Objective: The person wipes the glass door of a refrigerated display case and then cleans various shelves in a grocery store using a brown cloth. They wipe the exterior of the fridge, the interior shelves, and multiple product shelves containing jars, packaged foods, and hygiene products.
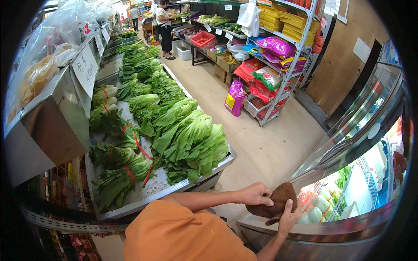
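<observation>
A dark brown, soft-looking cloth item (283, 195), whose exact kind I cannot tell, is held between my two hands in front of the refrigerated cabinet. My left hand (258, 195) pinches its left edge between thumb and fingers. On the other side, my right hand (289, 213) grips the lower right edge with the thumb on top. A small flap hangs from its bottom. Just beyond my right hand lie pale vegetables bound with red tape (321, 207) inside the lit refrigerated cabinet (258, 220).
Leafy greens (191, 137) and red-taped bunches (120, 160) lie on a metal display stand (228, 158) to the left. A metal rack (283, 98) holds packaged bags. A purple bag (235, 98) stands on the tiled floor (264, 146). A person (162, 26) stands farther back by the vegetable shelves.
</observation>
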Demonstrator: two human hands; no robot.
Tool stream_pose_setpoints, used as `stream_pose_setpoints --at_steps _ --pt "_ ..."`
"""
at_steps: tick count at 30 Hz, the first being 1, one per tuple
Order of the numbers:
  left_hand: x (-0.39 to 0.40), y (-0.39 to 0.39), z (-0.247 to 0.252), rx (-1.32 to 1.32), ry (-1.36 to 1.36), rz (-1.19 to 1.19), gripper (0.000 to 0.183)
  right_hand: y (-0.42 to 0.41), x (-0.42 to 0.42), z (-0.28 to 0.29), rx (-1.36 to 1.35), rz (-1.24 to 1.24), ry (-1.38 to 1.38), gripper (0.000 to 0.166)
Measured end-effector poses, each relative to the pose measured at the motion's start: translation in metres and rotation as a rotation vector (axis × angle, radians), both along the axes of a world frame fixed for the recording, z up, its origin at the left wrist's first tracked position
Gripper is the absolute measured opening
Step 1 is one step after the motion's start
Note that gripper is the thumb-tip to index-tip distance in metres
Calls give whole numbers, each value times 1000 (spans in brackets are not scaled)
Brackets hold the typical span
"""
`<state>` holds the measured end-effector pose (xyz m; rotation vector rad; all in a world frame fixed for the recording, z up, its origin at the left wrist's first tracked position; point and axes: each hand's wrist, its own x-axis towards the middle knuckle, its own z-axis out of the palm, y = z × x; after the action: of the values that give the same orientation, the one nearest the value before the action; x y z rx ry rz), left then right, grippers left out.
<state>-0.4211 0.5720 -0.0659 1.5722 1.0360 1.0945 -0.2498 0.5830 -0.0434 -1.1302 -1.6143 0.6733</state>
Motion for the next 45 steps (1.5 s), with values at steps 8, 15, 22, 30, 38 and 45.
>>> stream_pose_setpoints --at_steps 8,15,22,30,38,45 --pt "1 -8 -2 1 18 23 31 -5 2 0 1 47 -94 32" --pt "7 -15 4 7 -94 99 26 -1 4 -4 -55 59 -343 30" --pt "8 -23 9 -150 -149 66 19 -10 7 3 47 40 -158 32" --pt "14 -20 -18 -95 -293 62 25 -20 6 18 -39 -90 57 35" --pt "21 -33 -3 15 -215 -112 58 -25 2 15 -79 -17 312 31" --pt "27 -37 1 -77 -406 -261 76 -39 -6 25 -201 47 370 22"
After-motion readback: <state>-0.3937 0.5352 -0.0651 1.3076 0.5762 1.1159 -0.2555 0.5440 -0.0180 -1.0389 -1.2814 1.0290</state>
